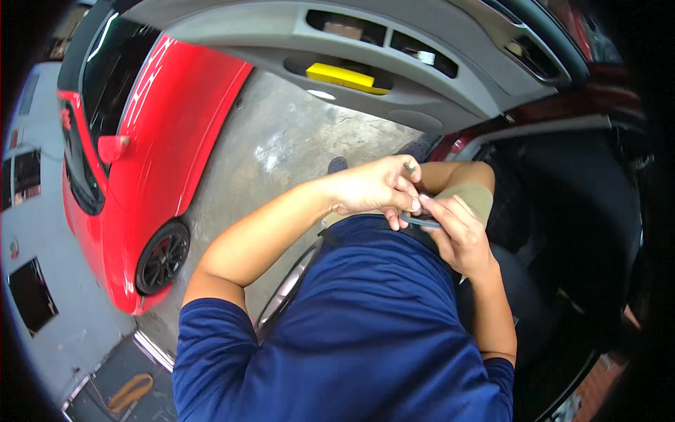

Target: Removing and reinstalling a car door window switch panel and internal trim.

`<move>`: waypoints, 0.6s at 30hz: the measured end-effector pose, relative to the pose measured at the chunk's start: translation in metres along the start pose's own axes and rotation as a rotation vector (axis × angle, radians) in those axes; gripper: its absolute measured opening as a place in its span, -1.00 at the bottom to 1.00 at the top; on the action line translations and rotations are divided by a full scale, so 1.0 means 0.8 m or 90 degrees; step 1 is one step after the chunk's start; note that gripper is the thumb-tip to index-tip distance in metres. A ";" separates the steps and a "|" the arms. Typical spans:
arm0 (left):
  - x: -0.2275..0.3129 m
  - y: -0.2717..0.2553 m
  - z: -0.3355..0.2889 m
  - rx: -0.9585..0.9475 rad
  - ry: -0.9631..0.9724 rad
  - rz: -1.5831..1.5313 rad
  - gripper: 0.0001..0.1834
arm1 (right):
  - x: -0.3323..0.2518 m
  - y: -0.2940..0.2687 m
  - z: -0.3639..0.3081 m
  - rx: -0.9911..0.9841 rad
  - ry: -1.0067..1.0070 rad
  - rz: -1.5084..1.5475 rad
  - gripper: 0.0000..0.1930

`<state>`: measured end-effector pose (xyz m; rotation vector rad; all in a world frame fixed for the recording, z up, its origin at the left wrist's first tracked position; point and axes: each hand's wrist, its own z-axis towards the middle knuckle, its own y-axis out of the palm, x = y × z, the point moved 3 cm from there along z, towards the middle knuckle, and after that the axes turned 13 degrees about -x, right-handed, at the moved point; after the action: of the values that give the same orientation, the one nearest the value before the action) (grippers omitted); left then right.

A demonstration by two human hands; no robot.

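Note:
Over my lap, in front of the dark blue shirt, my two hands meet fingertip to fingertip. A thin dark grey bendable strip (pixel 420 221), like a cord or rubber trim, curves between them. My left hand (pixel 376 186) pinches it with thumb and fingers, and a small dark bit also shows near its upper fingers. My right hand (pixel 460 232) is closed on the strip from the other side, with the fingertips near my left thumb. The fingers hide the strip's ends, so its full length cannot be seen.
An opened grey car door panel (pixel 422 63) spans the top, with a yellow box (pixel 341 75) in its lower pocket. The dark car interior (pixel 562 211) lies at my right. A red car (pixel 162 141) stands at left on the concrete floor (pixel 281 133).

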<state>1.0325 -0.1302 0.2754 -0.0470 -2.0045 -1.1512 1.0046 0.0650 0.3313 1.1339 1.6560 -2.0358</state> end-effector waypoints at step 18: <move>-0.122 0.002 -0.103 0.455 0.250 -0.096 -0.67 | 0.009 0.068 0.095 -0.353 -0.088 0.056 -0.68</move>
<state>1.1501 -0.1573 0.2336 0.6495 -1.9625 -0.4231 1.0051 -0.0191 0.2907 0.8299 1.8886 -1.4231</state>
